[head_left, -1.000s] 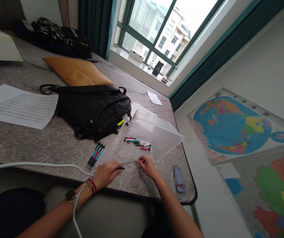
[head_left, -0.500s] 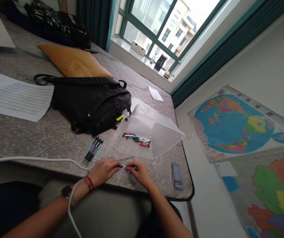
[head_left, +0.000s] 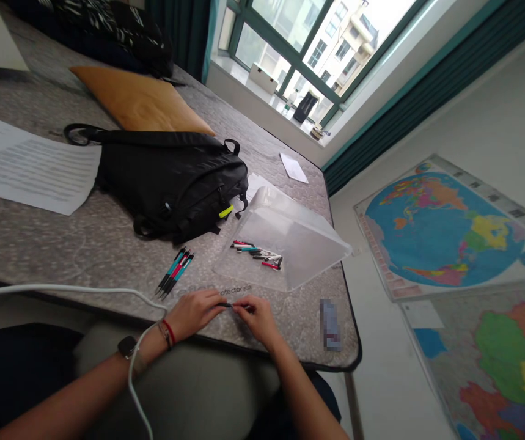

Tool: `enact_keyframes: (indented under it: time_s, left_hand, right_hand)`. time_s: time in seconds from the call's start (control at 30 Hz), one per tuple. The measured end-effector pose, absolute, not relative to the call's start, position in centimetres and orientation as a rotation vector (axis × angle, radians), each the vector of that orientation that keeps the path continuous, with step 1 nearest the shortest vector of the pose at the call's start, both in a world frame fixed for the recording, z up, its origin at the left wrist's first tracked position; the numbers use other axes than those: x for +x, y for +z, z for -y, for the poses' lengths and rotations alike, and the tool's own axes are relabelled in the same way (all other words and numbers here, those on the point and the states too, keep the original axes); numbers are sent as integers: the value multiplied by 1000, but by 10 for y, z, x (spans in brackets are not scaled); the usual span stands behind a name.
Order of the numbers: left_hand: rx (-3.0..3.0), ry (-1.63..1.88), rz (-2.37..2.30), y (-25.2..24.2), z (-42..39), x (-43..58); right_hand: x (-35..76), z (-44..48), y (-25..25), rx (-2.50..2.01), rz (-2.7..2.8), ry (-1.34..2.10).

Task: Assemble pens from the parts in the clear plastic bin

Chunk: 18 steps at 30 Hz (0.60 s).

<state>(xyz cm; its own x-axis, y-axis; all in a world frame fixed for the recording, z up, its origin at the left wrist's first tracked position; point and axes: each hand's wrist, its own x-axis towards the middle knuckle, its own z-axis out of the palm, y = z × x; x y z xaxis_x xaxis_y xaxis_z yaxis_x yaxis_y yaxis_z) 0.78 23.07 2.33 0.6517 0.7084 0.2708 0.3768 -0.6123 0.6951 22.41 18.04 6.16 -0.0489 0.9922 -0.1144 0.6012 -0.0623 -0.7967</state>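
Note:
Near the front edge of the mattress-like surface, my left hand (head_left: 197,311) pinches a short black pen part (head_left: 224,304). My right hand (head_left: 257,318) faces it, fingertips closed on another small dark pen part (head_left: 242,305). The two parts meet end to end between my fingers; most of each is hidden by them. Left of my left hand lie several pens (head_left: 175,272) side by side, with teal or red barrels and black grips. Beyond my hands a clear plastic bin (head_left: 310,235) holds loose pen parts (head_left: 257,252) in red, white, teal and black.
A black backpack (head_left: 165,189) lies behind the pens, with a brown envelope (head_left: 145,101) beyond and a printed sheet (head_left: 28,168) at left. A white cable (head_left: 60,288) runs across my left forearm. A blurred object (head_left: 330,324) sits near the right corner.
The gap between the two pen parts has narrowed; the thin light piece seen between them earlier barely shows. The view has shifted slightly.

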Motion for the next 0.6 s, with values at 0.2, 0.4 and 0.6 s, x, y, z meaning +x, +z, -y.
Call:
enact_keyframes:
  time_s: [0.2, 0.4, 0.6]
  left_hand:
    - [2305, 722, -896, 16, -227, 12]
    - [2332, 738, -914, 14, -226, 14]
    - [2300, 765, -913, 16, -226, 14]
  right_hand:
    - [221, -177, 40, -1719, 1443, 1066]
    - [218, -174, 22, -1677, 1203, 1167]
    - [211, -176, 29, -1746, 1358, 1065]
